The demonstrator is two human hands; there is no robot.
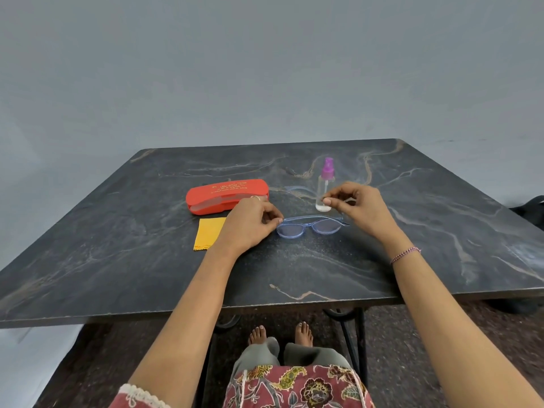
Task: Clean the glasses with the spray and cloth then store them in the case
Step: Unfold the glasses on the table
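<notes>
Yellow square cloth (209,232) and red hard case (226,195) lie left. Left hand (250,222) pinches the blue clear-plastic glasses (309,226), flat mid-table. Right hand (362,207) curls by the purple-capped clear spray bottle (326,172); grasp unclear. Likely pickup step; spraying next.

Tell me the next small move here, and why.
Probably lift the glasses off the table: the left hand pinches one end of the frame, the right hand hovers by the other end, and the spray bottle and cloth lie untouched.
</notes>
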